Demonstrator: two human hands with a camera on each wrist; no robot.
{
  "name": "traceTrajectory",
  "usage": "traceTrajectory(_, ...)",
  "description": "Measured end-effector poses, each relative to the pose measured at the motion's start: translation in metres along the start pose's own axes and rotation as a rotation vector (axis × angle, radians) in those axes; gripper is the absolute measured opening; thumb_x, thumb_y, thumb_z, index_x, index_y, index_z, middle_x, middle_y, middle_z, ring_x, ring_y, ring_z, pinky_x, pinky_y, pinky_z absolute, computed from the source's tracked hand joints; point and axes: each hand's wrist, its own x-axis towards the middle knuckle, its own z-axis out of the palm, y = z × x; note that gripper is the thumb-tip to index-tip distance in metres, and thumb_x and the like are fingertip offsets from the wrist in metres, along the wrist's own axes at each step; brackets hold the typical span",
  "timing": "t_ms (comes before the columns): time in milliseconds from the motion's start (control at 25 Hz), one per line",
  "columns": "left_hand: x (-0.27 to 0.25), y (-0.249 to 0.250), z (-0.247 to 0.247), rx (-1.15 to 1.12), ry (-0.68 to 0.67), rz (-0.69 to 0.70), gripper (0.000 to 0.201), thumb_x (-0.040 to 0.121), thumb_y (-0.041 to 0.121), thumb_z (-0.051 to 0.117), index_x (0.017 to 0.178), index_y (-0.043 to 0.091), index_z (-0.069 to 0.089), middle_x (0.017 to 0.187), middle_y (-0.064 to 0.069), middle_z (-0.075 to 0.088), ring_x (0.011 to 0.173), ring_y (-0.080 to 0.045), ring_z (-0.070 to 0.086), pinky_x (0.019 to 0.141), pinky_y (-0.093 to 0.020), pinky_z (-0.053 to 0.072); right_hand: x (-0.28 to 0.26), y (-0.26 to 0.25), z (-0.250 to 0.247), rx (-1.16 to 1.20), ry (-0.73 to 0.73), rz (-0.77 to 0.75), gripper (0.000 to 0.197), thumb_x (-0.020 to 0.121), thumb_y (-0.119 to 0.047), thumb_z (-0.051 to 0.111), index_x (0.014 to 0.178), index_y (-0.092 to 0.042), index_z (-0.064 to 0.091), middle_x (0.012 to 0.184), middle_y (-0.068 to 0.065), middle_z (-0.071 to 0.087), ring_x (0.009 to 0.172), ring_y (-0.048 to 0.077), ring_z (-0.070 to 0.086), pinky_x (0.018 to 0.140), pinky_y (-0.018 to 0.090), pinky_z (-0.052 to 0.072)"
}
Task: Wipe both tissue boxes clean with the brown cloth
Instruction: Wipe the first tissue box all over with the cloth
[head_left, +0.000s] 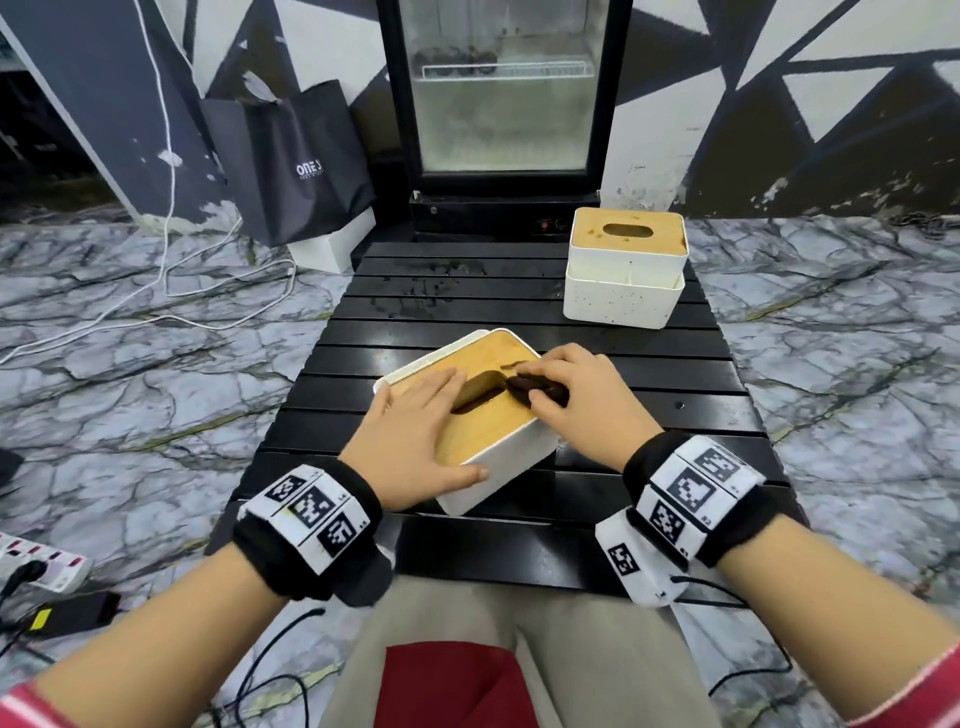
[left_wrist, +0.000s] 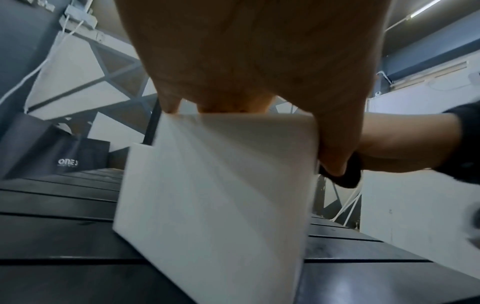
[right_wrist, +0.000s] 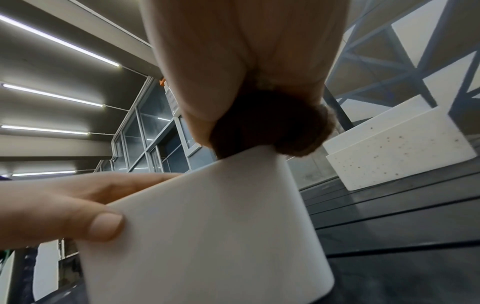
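Observation:
A white tissue box with a wooden lid (head_left: 488, 441) sits at an angle in the middle of the black slatted table (head_left: 467, 306). My left hand (head_left: 415, 426) lies flat on the lid, fingers straight, with the thumb (right_wrist: 103, 226) pressed against the near white wall (right_wrist: 207, 236). My right hand (head_left: 576, 400) grips the bunched brown cloth (head_left: 543, 392) and holds it against the lid's right edge beside the oval slot. The cloth (right_wrist: 272, 127) bulges out under the fingers at the box's top corner. The second tissue box (head_left: 626, 265), white and speckled, stands at the table's far right.
A glass-door fridge (head_left: 504, 104) stands behind the table, with a black paper bag (head_left: 291, 156) to its left. White cables (head_left: 171, 270) run over the marble floor on the left, and a power strip (head_left: 41, 564) lies near my left arm.

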Motion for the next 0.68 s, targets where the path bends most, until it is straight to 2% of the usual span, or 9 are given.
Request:
traceTrajectory(120, -0.003, -0.022, -0.007, 0.04, 0.002, 0.006, 0.114, 0.051, 0.083, 0.018, 0.15, 0.029, 0.002, 0.158, 0.014, 0.005, 0.144, -0.002, 0.003, 0.116, -0.043, -0.009, -0.022, 0.002, -0.007, 0.045, -0.054, -0.082, 0.033, 0.086, -0.022, 0.055, 0.117, -0.032, 0.059, 0.114, -0.006, 0.053, 0.106, 0.023, 0.047, 0.097, 0.028, 0.035)
traceTrajectory(240, -0.006, -0.042, -0.012, 0.129, 0.029, -0.04, 0.108, 0.054, 0.082, 0.012, 0.149, 0.032, 0.006, 0.158, 0.015, 0.007, 0.145, -0.004, 0.005, 0.118, -0.049, -0.005, -0.039, -0.007, -0.013, 0.024, -0.143, -0.152, 0.031, 0.083, -0.021, 0.058, 0.113, -0.03, 0.063, 0.111, -0.007, 0.057, 0.102, 0.013, 0.051, 0.092, 0.019, 0.035)
traceTrajectory(360, -0.001, -0.041, -0.015, -0.081, 0.07, -0.102, 0.101, 0.06, 0.081, 0.019, 0.149, 0.034, 0.009, 0.158, 0.01, 0.011, 0.145, -0.009, 0.013, 0.117, -0.049, 0.0, -0.037, -0.013, -0.02, 0.077, -0.11, -0.165, 0.029, 0.083, -0.018, 0.058, 0.109, -0.029, 0.065, 0.108, -0.009, 0.058, 0.1, 0.011, 0.052, 0.09, 0.017, 0.037)
traceTrajectory(520, 0.025, -0.019, -0.011, -0.336, 0.149, -0.19, 0.079, 0.088, 0.064, 0.038, 0.15, 0.022, 0.014, 0.156, -0.002, 0.021, 0.142, -0.018, 0.024, 0.115, -0.038, 0.02, -0.025, -0.008, -0.011, 0.022, -0.023, -0.195, 0.029, 0.084, -0.018, 0.057, 0.111, -0.027, 0.063, 0.112, -0.009, 0.058, 0.1, 0.014, 0.047, 0.087, 0.01, 0.028)
traceTrajectory(600, 0.04, -0.011, -0.009, -0.349, 0.141, -0.261, 0.074, 0.093, 0.053, 0.041, 0.151, 0.019, 0.011, 0.154, -0.006, 0.026, 0.139, -0.023, 0.03, 0.11, -0.036, 0.027, -0.022, -0.002, 0.0, -0.059, -0.007, -0.201, 0.028, 0.084, -0.024, 0.056, 0.111, -0.028, 0.062, 0.112, -0.009, 0.059, 0.103, 0.02, 0.046, 0.092, 0.022, 0.031)
traceTrajectory(680, 0.049, -0.005, -0.006, -0.336, 0.136, -0.294, 0.071, 0.095, 0.046, 0.042, 0.151, 0.017, 0.009, 0.152, -0.01, 0.028, 0.136, -0.027, 0.034, 0.107, -0.035, 0.03, -0.023, 0.003, 0.006, -0.106, 0.075, -0.187, 0.031, 0.082, -0.034, 0.048, 0.109, -0.028, 0.064, 0.109, -0.009, 0.061, 0.108, 0.022, 0.043, 0.094, 0.032, 0.034)
